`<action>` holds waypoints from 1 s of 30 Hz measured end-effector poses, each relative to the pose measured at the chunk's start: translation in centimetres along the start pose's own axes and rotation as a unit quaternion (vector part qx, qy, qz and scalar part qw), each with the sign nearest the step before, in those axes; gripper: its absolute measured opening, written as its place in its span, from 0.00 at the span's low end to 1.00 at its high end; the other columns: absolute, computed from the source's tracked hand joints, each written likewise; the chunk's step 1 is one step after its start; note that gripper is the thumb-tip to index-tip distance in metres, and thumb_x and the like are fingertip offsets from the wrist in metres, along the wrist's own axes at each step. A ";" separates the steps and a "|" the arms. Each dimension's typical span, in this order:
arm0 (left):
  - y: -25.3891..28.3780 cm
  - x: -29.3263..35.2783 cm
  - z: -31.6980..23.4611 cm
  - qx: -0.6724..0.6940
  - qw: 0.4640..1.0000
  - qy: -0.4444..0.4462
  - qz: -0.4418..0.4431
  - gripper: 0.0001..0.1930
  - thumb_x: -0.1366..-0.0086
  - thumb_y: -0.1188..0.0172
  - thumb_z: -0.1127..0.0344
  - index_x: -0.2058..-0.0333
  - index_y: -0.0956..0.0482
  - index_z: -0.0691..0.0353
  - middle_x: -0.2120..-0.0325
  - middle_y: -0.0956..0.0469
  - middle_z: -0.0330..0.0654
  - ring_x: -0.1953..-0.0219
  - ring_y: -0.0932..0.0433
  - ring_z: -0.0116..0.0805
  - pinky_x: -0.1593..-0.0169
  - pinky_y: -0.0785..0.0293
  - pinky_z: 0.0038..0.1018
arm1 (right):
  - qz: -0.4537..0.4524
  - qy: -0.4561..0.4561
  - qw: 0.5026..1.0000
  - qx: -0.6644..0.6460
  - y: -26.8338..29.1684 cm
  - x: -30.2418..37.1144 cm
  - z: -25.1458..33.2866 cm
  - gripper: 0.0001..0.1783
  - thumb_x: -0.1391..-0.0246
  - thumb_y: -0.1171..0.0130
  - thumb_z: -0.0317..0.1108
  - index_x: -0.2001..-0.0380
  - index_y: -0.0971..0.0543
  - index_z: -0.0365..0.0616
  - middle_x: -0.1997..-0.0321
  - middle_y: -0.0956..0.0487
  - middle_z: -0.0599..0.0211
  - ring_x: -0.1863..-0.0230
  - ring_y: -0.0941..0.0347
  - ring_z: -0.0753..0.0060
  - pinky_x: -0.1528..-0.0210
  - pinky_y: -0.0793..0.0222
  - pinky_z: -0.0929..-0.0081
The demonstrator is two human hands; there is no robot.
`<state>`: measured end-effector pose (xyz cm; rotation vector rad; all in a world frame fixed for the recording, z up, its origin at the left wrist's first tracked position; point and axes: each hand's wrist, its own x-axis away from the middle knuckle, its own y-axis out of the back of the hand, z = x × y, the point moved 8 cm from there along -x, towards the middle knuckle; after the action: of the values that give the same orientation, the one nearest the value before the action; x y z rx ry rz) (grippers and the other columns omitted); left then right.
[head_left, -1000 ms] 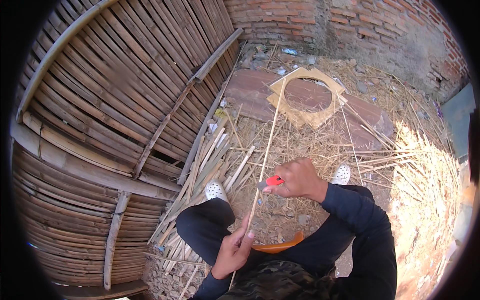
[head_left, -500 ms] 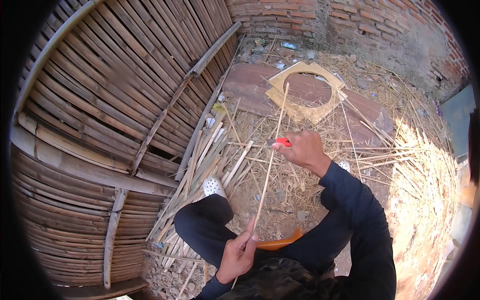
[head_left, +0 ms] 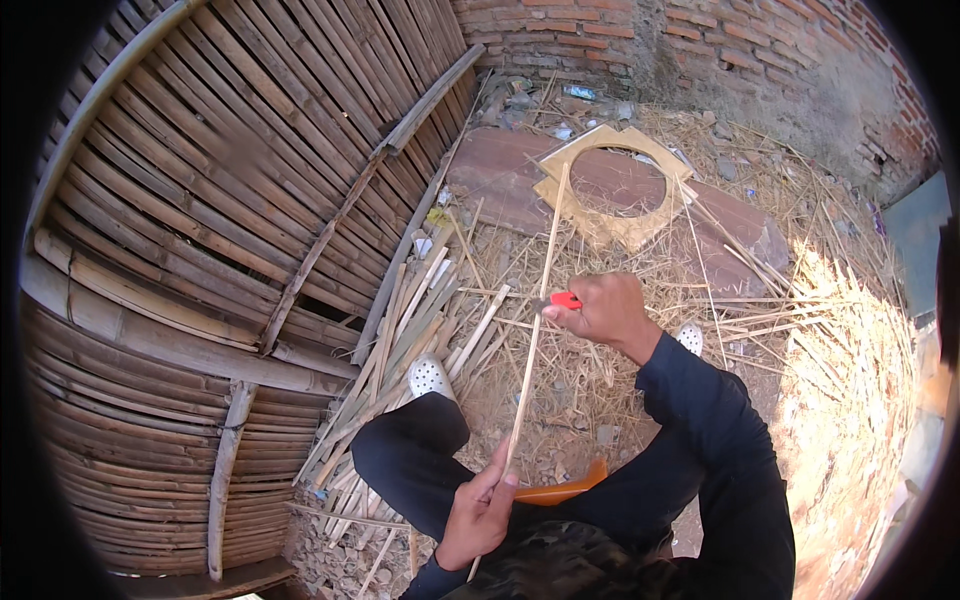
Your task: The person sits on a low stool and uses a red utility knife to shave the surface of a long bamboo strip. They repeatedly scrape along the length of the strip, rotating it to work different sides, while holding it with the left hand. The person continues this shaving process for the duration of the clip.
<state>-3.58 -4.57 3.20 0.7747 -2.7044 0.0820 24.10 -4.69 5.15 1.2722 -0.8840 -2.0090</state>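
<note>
A long thin bamboo strip (head_left: 543, 265) runs slantwise from my lap up toward the board with the hole. Its lower part is pinched between the thumb and fingers of my left hand (head_left: 482, 508). My right hand (head_left: 602, 308) is closed round a red-handled knife (head_left: 565, 300). The short dark blade lies against the strip about midway along it, with my right thumb close beside the strip. Most of the knife's handle is hidden inside my fist.
Split bamboo strips (head_left: 405, 345) lie piled at left by a bamboo wall (head_left: 240, 150). Ahead, a pale board with a round hole (head_left: 655, 222) rests on a brown panel (head_left: 490, 170). Shavings cover the ground. An orange seat edge (head_left: 560, 490) shows between my legs. A brick wall (head_left: 700, 40) stands behind.
My right hand and the knife have slid a little down the strip toward me. The strip's far end has tilted slightly left. My left hand keeps its grip in nearly the same place.
</note>
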 end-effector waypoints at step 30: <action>-1.9 5.6 1.5 -0.084 0.984 -0.010 0.158 0.24 0.32 0.49 0.72 0.38 0.38 0.62 0.80 0.32 0.33 0.78 0.41 0.15 0.75 0.39 0.18 | -0.079 -0.472 0.874 0.083 4.1 3.7 -28.0 0.45 0.45 0.64 0.72 0.76 0.19 0.37 0.78 0.23 0.41 0.73 0.25 0.40 0.70 0.32 0.51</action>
<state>-7.50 -9.20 3.52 0.2956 -2.7847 -0.0798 49.14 -16.07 -2.57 0.3535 -1.4286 -2.7659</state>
